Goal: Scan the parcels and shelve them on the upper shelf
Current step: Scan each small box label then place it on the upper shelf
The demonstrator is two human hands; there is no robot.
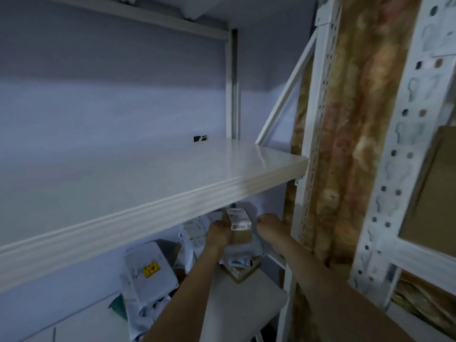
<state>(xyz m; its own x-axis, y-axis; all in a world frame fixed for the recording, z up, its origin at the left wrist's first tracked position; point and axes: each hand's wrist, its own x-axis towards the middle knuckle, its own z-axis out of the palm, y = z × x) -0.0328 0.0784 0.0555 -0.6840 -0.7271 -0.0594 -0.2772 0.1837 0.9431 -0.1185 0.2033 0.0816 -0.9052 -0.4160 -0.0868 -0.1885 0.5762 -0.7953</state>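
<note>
Both hands grip 1 small brown cardboard box with a white label [238, 224], left hand [218, 233] and right hand [270, 227] on opposite sides, low centre; the white upper shelf board [153, 183] lies directly above.

Glossy smooth white upper shelf [153, 174] — cardboard parcel [238, 225], paper label [238, 218].

This is a parcel storeroom. White slotted-steel racking with a broad white shelf board [153, 174] fills it, and grey plastic mailer bags with printed shipping labels [148, 270] lie heaped on the lower shelf. A brown cardboard carton [429, 193] sits in the neighbouring rack.
</note>
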